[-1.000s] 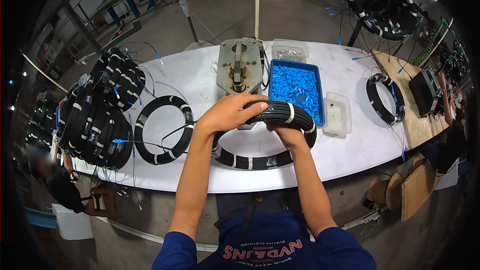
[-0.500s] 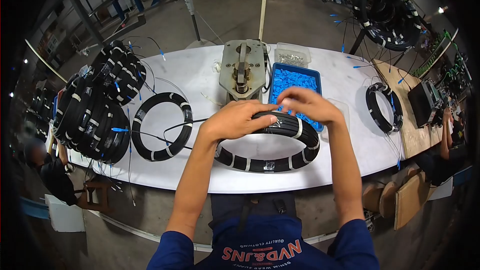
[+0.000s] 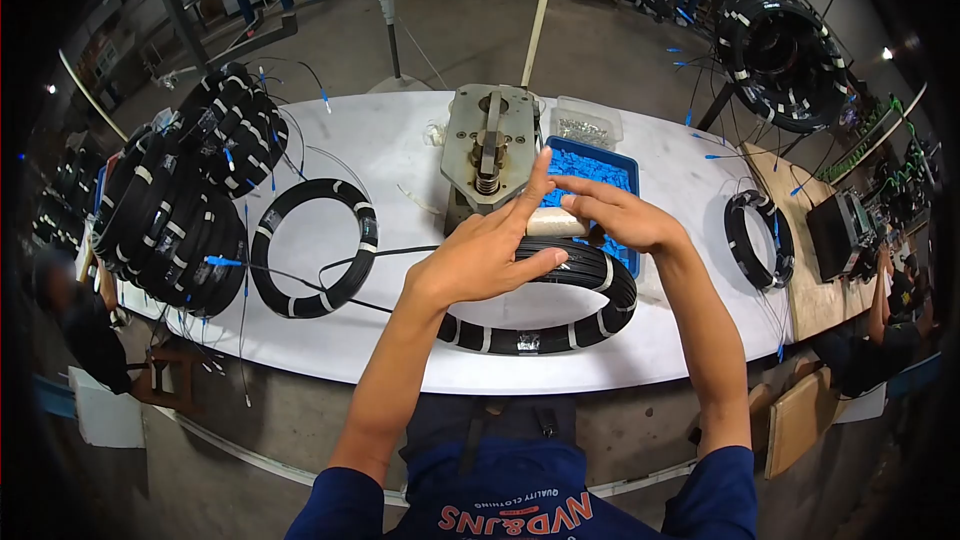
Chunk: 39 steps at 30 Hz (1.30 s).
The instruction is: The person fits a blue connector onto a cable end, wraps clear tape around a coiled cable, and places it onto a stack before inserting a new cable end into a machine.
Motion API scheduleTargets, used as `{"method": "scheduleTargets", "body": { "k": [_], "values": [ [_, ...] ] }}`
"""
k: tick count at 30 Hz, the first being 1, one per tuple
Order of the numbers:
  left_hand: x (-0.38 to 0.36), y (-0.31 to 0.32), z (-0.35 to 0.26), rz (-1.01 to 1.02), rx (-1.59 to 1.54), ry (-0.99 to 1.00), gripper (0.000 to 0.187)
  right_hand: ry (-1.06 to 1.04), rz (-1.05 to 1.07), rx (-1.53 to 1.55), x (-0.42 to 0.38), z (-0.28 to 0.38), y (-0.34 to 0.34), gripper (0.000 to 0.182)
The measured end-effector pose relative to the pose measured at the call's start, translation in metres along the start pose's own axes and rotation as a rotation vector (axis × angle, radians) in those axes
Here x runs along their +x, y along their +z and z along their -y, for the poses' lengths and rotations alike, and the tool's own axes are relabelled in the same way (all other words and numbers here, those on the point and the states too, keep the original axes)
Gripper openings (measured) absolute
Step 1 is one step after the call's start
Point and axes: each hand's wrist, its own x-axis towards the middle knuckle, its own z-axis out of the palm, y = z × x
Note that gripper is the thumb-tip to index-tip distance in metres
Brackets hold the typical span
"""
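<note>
A black cable coil (image 3: 600, 312), banded with white ties and clear tape, stands tilted on the table in front of me. My left hand (image 3: 490, 252) is at its upper left edge, fingers stretched out and thumb lying over the top of the coil. My right hand (image 3: 628, 220) is curled above the coil's upper right, around a pale roll that looks like tape (image 3: 557, 223). The roll sits between both hands, just over the coil; some of the right fingers are hidden. A cable end runs left from the coil.
Behind the hands stand a metal press (image 3: 487, 145), a blue tray (image 3: 634, 165) of small blue parts and a clear box (image 3: 590, 125). Another coil (image 3: 262, 250) lies left, beside piled coils (image 3: 170, 210). A smaller coil (image 3: 738, 240) lies right. Other people sit at both sides.
The pale roll has come into view between the hands. My left fingers have straightened and point upward. The right hand has lowered slightly, and the view has shifted a little.
</note>
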Motion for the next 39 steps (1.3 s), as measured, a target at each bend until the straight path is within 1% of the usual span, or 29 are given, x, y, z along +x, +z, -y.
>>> {"method": "scheduleTargets", "body": {
  "k": [1, 2, 3, 5, 7, 8, 9, 11, 12, 13, 15, 16, 17, 19, 20, 22, 23, 25, 27, 29, 32, 34, 36, 37, 39],
  "values": [
    [0.000, -0.002, -0.005, 0.020, -0.040, -0.065, 0.098, -0.025, -0.015, -0.114, -0.002, 0.005, -0.002, 0.054],
    [0.000, -0.004, -0.008, 0.040, -0.080, -0.130, 0.098, -0.024, -0.013, -0.120, -0.003, 0.008, -0.003, 0.054],
    [0.000, -0.002, -0.008, 0.034, -0.080, -0.130, 0.098, -0.058, 0.030, -0.163, -0.004, 0.009, -0.006, 0.054],
    [-0.001, 0.003, -0.006, -0.002, -0.008, -0.052, 0.095, -0.094, 0.078, -0.208, -0.003, 0.005, -0.009, 0.055],
    [-0.001, 0.003, -0.010, 0.013, 0.013, -0.094, 0.095, -0.159, 0.086, -0.115, -0.004, 0.008, 0.000, 0.060],
    [0.000, 0.003, -0.008, 0.000, 0.003, -0.069, 0.095, -0.079, 0.058, -0.145, -0.013, 0.013, 0.000, 0.070],
    [0.001, 0.003, -0.007, -0.012, -0.006, -0.044, 0.095, -0.077, 0.059, -0.142, -0.011, 0.004, 0.003, 0.070],
    [0.001, 0.002, -0.006, 0.001, -0.016, -0.068, 0.094, -0.419, -0.011, -0.310, 0.001, -0.020, 0.007, 0.080],
    [0.003, 0.001, -0.005, 0.012, -0.027, -0.090, 0.094, -0.362, -0.014, -0.196, 0.002, -0.022, 0.006, 0.079],
    [0.004, 0.001, -0.005, 0.017, -0.023, -0.086, 0.094, -0.364, -0.020, -0.193, 0.005, -0.023, 0.004, 0.079],
    [0.006, 0.001, -0.004, 0.002, -0.018, -0.040, 0.092, -0.233, 0.006, 0.119, 0.009, -0.022, 0.001, 0.066],
    [0.007, 0.002, -0.002, 0.002, -0.016, -0.034, 0.092, -0.197, -0.046, 0.124, 0.007, -0.020, 0.003, 0.047],
    [0.008, 0.004, 0.001, -0.007, -0.035, -0.045, 0.089, -0.201, -0.049, 0.119, 0.005, -0.016, 0.000, 0.047],
    [0.009, 0.003, 0.001, -0.029, -0.057, -0.057, 0.087, -0.133, -0.055, -0.085, 0.000, -0.004, -0.005, 0.034],
    [0.010, 0.001, 0.000, -0.010, -0.041, -0.091, 0.085, -0.135, -0.052, -0.094, 0.000, -0.003, -0.007, 0.034],
    [0.011, -0.002, 0.000, 0.006, -0.025, -0.121, 0.082, -0.178, -0.056, 0.052, -0.002, 0.000, -0.007, 0.034],
    [0.011, -0.001, 0.001, 0.000, -0.023, -0.123, 0.079, -0.177, -0.057, 0.049, -0.004, 0.002, -0.005, 0.034],
    [0.011, -0.002, 0.000, -0.005, -0.024, -0.125, 0.076, -0.179, -0.173, 0.078, -0.014, 0.015, 0.005, 0.038],
    [0.014, -0.007, -0.002, 0.061, -0.066, -0.201, 0.068, -0.193, -0.184, 0.073, -0.020, 0.020, 0.011, 0.035],
    [0.014, -0.008, 0.003, 0.065, -0.046, -0.208, 0.064, -0.207, -0.193, 0.069, -0.025, 0.022, 0.021, 0.033],
    [0.014, -0.009, 0.008, 0.065, -0.038, -0.223, 0.058, -0.269, -0.246, 0.306, -0.031, 0.013, 0.039, 0.029],
    [0.013, -0.007, 0.013, 0.064, -0.049, -0.231, 0.056, -0.284, -0.238, 0.366, -0.036, 0.008, 0.050, 0.030],
    [0.012, -0.005, 0.017, 0.002, -0.032, -0.141, 0.049, -0.310, -0.255, 0.514, -0.035, 0.001, 0.060, 0.031],
    [0.012, -0.005, 0.018, 0.006, -0.033, -0.144, 0.049, -0.307, -0.256, 0.518, -0.036, -0.002, 0.065, 0.031],
    [0.013, -0.007, 0.016, 0.082, -0.038, -0.173, 0.038, -0.399, -0.277, 0.652, -0.039, -0.009, 0.074, 0.030]
  ]
}}
